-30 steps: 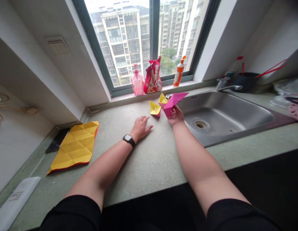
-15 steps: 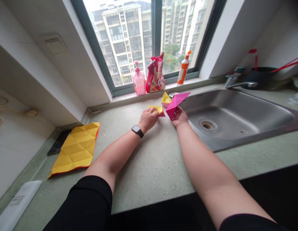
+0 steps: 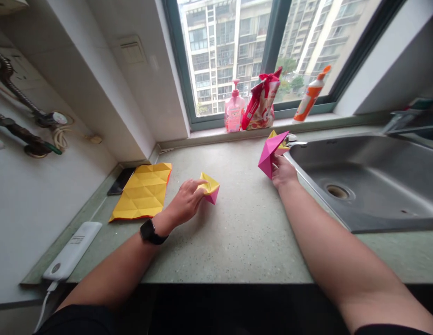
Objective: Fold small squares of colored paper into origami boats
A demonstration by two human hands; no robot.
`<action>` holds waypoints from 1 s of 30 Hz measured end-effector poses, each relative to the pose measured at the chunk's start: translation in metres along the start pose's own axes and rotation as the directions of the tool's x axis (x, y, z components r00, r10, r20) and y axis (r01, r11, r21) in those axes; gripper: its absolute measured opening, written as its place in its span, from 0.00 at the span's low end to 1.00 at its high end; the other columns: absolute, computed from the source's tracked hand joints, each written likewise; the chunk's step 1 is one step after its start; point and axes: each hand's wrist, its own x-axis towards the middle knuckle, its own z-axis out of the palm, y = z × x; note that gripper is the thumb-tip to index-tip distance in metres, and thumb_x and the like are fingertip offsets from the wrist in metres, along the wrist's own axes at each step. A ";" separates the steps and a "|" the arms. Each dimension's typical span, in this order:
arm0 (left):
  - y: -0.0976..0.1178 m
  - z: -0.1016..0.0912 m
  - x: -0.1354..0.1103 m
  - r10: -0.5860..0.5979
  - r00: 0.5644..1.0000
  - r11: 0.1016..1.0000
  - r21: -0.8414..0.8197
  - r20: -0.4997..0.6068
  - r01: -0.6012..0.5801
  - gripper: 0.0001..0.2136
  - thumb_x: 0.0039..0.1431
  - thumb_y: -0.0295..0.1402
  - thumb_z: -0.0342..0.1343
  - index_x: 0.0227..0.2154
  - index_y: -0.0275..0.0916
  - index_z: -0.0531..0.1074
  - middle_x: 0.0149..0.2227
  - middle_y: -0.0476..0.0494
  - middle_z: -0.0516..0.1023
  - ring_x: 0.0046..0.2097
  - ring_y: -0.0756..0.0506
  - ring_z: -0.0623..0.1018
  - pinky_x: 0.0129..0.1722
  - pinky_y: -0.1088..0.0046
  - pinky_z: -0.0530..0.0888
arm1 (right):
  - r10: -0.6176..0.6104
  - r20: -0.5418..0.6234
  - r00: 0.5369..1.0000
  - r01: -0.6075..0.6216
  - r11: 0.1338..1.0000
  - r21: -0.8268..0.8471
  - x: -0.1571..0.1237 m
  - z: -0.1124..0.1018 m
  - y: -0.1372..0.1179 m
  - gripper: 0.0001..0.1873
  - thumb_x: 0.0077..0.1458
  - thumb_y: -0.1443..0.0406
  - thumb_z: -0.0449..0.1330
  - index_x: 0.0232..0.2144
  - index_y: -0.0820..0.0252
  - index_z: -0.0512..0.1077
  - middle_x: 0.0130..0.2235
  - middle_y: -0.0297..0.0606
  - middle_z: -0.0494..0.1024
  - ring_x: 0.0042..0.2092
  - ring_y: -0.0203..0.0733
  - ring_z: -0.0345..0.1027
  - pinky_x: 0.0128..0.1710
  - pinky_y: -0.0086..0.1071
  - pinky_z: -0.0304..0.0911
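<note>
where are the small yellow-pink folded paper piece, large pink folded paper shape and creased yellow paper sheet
small yellow-pink folded paper piece [image 3: 210, 186]: head view, yellow top face
large pink folded paper shape [image 3: 268, 154]: head view, its broad face
creased yellow paper sheet [image 3: 144, 190]: head view, centre

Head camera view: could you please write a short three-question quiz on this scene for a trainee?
1. True or false: the left hand holds the small yellow-and-pink folded paper.
2. The right hand holds the pink folded paper: A beside the rim of the sink; B inside it; C against the left hand.
3. Fill in: the red bag stands ____ the pink pump bottle and the orange bottle.
Key: 1 true; 2 A; 3 between.
</note>
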 end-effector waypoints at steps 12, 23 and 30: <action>-0.039 0.015 -0.009 -0.391 0.920 0.879 -0.313 -0.041 0.360 0.10 0.74 0.36 0.55 0.52 0.41 0.75 0.54 0.37 0.80 0.54 0.38 0.82 0.57 0.55 0.80 | 0.068 0.194 0.979 -0.034 0.985 -0.170 -0.038 0.019 0.020 0.13 0.51 0.66 0.76 0.33 0.54 0.75 0.31 0.34 0.81 0.32 0.42 0.78 0.30 0.34 0.79; -0.024 0.022 0.006 -0.253 0.961 0.876 -0.395 0.112 0.276 0.13 0.70 0.30 0.54 0.51 0.43 0.80 0.50 0.41 0.85 0.49 0.40 0.83 0.54 0.57 0.81 | 0.139 0.249 0.958 -0.081 0.970 -0.228 -0.051 0.024 0.022 0.12 0.53 0.64 0.76 0.35 0.54 0.75 0.32 0.35 0.82 0.34 0.45 0.78 0.35 0.39 0.80; -0.019 0.020 0.000 -0.189 0.982 0.921 -0.346 0.001 0.178 0.23 0.60 0.18 0.54 0.55 0.43 0.79 0.54 0.41 0.84 0.58 0.39 0.81 0.62 0.54 0.78 | 0.206 0.304 0.930 -0.138 0.963 -0.231 -0.058 0.028 0.020 0.15 0.51 0.66 0.78 0.35 0.54 0.76 0.33 0.35 0.83 0.33 0.43 0.77 0.35 0.38 0.78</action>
